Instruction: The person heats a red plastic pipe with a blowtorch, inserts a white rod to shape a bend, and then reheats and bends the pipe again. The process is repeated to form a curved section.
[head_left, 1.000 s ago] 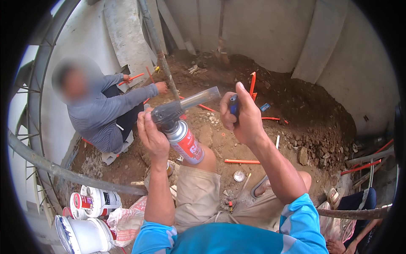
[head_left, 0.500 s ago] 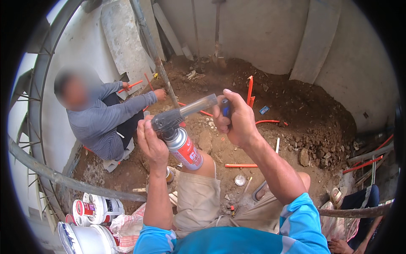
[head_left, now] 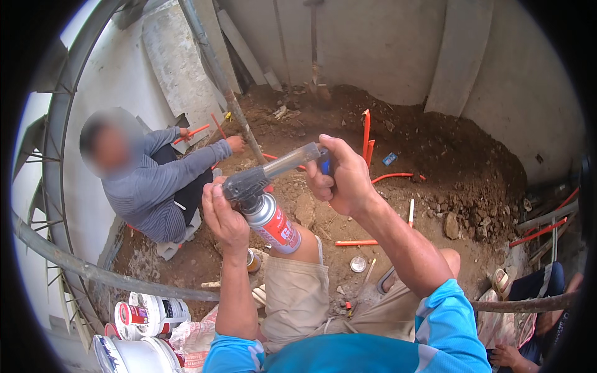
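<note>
My left hand [head_left: 226, 224] is closed round the back of a blowtorch [head_left: 245, 185] with a dark head. Below that head hangs a red and white gas can [head_left: 277, 227], tilted over my knee. The metal nozzle tube points up and right, toward my right hand [head_left: 349, 177]. Those fingers are wrapped round a small blue lighter [head_left: 324, 163], held right at the mouth of the nozzle. I cannot make out any flame. My palm and fingers hide part of the lighter.
A co-worker [head_left: 149, 180] squats at the left, holding an orange pipe [head_left: 194, 133]. More orange pipes [head_left: 367, 133] stand and lie in the dirt. White buckets [head_left: 134, 354] are at lower left. A curved metal bar [head_left: 106, 276] crosses there. Another person's hand [head_left: 507, 356] shows lower right.
The lighter and my right hand have shifted slightly left and down, closer against the nozzle's mouth. My left hand still holds the blowtorch. The whole view has shifted a little.
</note>
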`<state>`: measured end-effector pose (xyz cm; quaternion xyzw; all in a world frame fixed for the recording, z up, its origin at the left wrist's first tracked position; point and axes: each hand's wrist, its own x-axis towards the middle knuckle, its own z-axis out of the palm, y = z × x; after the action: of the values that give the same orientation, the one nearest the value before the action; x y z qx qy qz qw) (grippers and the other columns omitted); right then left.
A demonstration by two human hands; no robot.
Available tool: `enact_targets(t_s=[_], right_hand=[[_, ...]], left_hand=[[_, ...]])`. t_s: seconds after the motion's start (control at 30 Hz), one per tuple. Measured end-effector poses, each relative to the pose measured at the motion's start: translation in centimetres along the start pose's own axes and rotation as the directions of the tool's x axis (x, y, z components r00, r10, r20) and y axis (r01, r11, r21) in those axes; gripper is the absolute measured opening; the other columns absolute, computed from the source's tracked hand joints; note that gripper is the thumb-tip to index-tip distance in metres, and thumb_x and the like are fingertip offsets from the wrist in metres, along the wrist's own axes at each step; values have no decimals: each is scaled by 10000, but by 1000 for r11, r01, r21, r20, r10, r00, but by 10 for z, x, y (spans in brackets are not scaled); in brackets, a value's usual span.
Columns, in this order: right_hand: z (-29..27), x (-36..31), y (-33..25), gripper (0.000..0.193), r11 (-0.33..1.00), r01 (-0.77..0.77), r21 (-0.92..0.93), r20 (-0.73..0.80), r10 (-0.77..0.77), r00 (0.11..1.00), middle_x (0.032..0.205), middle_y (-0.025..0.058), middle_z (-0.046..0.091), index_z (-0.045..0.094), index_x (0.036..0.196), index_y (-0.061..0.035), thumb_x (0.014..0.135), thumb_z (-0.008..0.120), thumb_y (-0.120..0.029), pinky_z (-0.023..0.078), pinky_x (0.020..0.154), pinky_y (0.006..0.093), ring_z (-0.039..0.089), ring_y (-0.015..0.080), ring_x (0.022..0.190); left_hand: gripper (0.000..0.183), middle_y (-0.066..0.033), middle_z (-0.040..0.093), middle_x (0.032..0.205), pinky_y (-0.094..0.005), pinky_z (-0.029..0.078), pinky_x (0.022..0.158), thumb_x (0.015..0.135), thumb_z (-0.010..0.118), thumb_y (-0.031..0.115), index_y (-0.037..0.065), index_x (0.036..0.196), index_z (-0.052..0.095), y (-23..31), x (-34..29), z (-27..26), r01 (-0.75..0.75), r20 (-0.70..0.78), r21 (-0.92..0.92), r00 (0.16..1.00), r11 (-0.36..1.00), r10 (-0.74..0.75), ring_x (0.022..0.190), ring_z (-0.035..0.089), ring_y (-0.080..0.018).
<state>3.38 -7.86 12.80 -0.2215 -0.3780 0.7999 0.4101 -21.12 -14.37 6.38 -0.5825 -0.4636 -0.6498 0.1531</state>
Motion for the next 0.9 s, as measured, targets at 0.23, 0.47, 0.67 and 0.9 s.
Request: enact_targets(t_s=[0.23,0.47,0.67,0.9], right_hand=[[-4,2,-1,580,1000,12,-3,27,-12,1000,541,-7,387,622,828,-47,1145,402,-481,279,482,334,329,156,465],[-7,5,0,539,1000,29,8,55,-29,998,539,-8,381,623,869,-40,1145,400,-446,261,466,336,318,149,463],[-4,4,1,514,999,38,6,87,-39,995,547,-16,356,629,893,-42,1152,396,-420,248,459,335,308,143,465],[-11,5,9,604,994,-22,111,119,8,993,580,-24,415,627,917,-57,1163,393,-557,259,487,321,350,126,499]], left_hand=[[270,-166,692,1122,-351,544,928,1213,432,131,-75,1147,593,-10,-8,-5,-8,27,37,1000,999,7,988,654,-229],[281,-175,680,1182,-343,564,957,1217,443,169,-64,1207,601,-11,-7,-7,-79,51,186,996,979,70,1058,667,-188],[322,-173,682,1206,-346,566,950,1219,451,205,-77,1228,607,-19,-13,-12,-25,37,104,999,994,22,1063,669,-191],[328,-191,687,1208,-354,564,972,1215,472,204,-88,1254,615,-19,-16,-8,129,-10,-108,991,986,-131,1070,677,-217]])
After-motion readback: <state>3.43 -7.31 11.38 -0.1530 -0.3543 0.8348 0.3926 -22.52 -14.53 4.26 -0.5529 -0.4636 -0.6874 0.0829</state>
